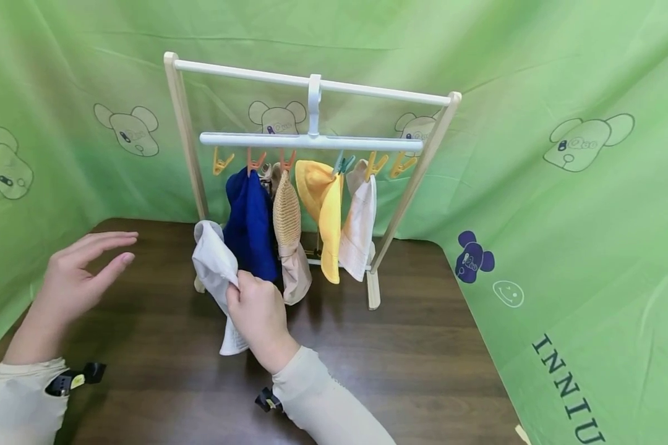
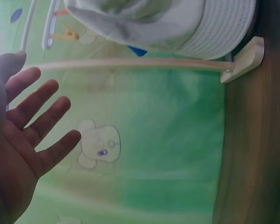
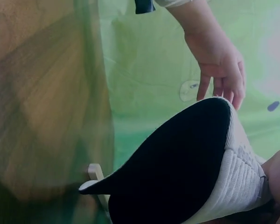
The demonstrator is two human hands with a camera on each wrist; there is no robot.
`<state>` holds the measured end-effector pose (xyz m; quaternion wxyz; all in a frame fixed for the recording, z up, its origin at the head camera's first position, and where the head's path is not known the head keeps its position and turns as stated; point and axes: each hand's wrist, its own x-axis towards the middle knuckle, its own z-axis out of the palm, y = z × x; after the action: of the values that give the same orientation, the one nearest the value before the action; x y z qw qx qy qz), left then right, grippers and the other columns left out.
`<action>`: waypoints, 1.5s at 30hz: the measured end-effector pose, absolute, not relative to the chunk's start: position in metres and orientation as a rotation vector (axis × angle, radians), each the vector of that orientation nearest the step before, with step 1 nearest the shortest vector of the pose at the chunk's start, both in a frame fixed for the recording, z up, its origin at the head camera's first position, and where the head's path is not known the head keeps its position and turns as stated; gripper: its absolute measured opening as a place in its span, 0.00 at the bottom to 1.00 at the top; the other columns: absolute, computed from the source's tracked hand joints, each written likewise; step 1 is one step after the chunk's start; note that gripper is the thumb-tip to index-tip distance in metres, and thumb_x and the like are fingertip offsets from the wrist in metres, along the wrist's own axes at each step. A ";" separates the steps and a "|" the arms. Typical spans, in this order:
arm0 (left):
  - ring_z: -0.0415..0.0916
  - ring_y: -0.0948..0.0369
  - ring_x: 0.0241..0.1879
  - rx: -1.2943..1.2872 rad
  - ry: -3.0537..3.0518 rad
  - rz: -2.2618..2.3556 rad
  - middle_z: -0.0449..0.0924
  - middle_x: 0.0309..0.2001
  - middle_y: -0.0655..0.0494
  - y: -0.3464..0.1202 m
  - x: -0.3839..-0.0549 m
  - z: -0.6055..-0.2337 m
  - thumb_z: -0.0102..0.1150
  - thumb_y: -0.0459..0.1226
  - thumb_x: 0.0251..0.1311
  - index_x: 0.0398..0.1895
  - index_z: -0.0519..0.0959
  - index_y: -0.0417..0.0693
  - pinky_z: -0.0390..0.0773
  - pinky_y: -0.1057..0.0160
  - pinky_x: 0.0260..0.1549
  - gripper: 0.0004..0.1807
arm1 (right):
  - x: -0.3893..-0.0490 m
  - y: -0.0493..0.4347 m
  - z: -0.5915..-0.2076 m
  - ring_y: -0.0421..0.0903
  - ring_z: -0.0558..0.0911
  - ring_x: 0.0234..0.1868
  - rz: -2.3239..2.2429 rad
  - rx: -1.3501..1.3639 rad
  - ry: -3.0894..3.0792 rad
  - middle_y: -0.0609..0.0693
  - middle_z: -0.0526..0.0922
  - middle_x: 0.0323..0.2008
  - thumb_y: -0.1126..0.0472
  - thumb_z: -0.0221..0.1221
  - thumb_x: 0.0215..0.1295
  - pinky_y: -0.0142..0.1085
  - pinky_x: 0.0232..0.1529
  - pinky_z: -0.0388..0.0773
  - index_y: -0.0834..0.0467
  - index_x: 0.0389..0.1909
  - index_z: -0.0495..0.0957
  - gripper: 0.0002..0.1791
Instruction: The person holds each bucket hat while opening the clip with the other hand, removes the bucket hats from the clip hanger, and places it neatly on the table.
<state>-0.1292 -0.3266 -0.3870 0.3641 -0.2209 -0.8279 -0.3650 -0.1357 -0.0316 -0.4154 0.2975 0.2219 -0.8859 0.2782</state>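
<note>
Hovering with fingers extended, the left hand (image 1: 80, 269); next, a white fabric bucket hat (image 1: 213, 256), gripped at its edge by the right hand (image 1: 260, 315), before a royal-blue fabric hat (image 1: 258, 228) clipped beneath a pale bar-shaped hanger (image 1: 256, 139)

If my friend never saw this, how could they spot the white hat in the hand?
Find the rack on the brown table. Near its left post, the right hand grips the white hat. Unlike the pale hat clipped at the far right, this one is hand-held.
</note>
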 end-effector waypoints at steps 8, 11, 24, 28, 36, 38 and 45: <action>0.77 0.73 0.59 -0.495 -2.167 -1.035 0.87 0.53 0.53 -0.342 -0.128 -0.392 0.67 0.22 0.58 0.50 0.86 0.37 0.68 0.77 0.62 0.16 | -0.131 -0.044 -0.422 0.42 0.78 0.17 0.727 0.615 -2.361 0.45 0.78 0.18 0.62 0.64 0.61 0.33 0.16 0.73 0.52 0.22 0.73 0.11; 0.77 0.73 0.59 -0.470 -2.195 -1.062 0.87 0.54 0.57 -0.348 -0.126 -0.393 0.66 0.22 0.59 0.51 0.86 0.38 0.67 0.77 0.62 0.16 | -0.127 -0.051 -0.424 0.42 0.80 0.17 0.719 0.634 -2.364 0.45 0.79 0.18 0.62 0.65 0.61 0.34 0.17 0.74 0.53 0.23 0.74 0.11; 0.80 0.73 0.54 -0.478 -2.190 -1.125 0.88 0.50 0.59 -0.362 -0.126 -0.394 0.63 0.21 0.62 0.48 0.86 0.34 0.71 0.79 0.55 0.13 | -0.114 -0.073 -0.435 0.44 0.83 0.18 0.751 0.670 -2.376 0.45 0.83 0.20 0.59 0.68 0.60 0.34 0.17 0.73 0.52 0.25 0.76 0.09; 0.80 0.74 0.53 -0.453 -2.221 -1.149 0.88 0.49 0.60 -0.363 -0.123 -0.396 0.63 0.22 0.63 0.48 0.87 0.37 0.71 0.80 0.52 0.12 | -0.112 -0.078 -0.437 0.44 0.83 0.19 0.781 0.683 -2.414 0.44 0.83 0.21 0.56 0.67 0.61 0.35 0.17 0.72 0.51 0.27 0.76 0.10; 0.80 0.71 0.54 -0.394 -2.271 -1.265 0.87 0.50 0.66 -0.370 -0.115 -0.393 0.59 0.22 0.66 0.50 0.84 0.31 0.73 0.79 0.49 0.12 | -0.109 -0.086 -0.439 0.43 0.84 0.21 0.779 0.714 -2.522 0.44 0.83 0.21 0.54 0.66 0.62 0.32 0.16 0.68 0.49 0.27 0.75 0.10; 0.80 0.71 0.54 -0.436 -2.270 -1.245 0.87 0.50 0.64 -0.370 -0.115 -0.393 0.59 0.22 0.65 0.50 0.84 0.31 0.73 0.79 0.50 0.12 | -0.108 -0.087 -0.440 0.42 0.82 0.20 0.776 0.718 -2.552 0.44 0.83 0.21 0.54 0.66 0.62 0.32 0.16 0.66 0.48 0.27 0.74 0.10; 0.79 0.72 0.53 -0.444 -2.292 -1.223 0.87 0.50 0.64 -0.367 -0.111 -0.393 0.61 0.22 0.64 0.49 0.85 0.33 0.72 0.79 0.50 0.12 | -0.107 -0.091 -0.446 0.43 0.81 0.19 0.683 0.726 -2.590 0.44 0.81 0.19 0.53 0.66 0.60 0.34 0.16 0.65 0.47 0.27 0.73 0.11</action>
<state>-0.1109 -0.3670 -0.3927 0.2503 -0.1633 -0.8420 -0.4492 -0.1068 -0.0907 -0.4462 0.1824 0.2572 -0.9176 0.2420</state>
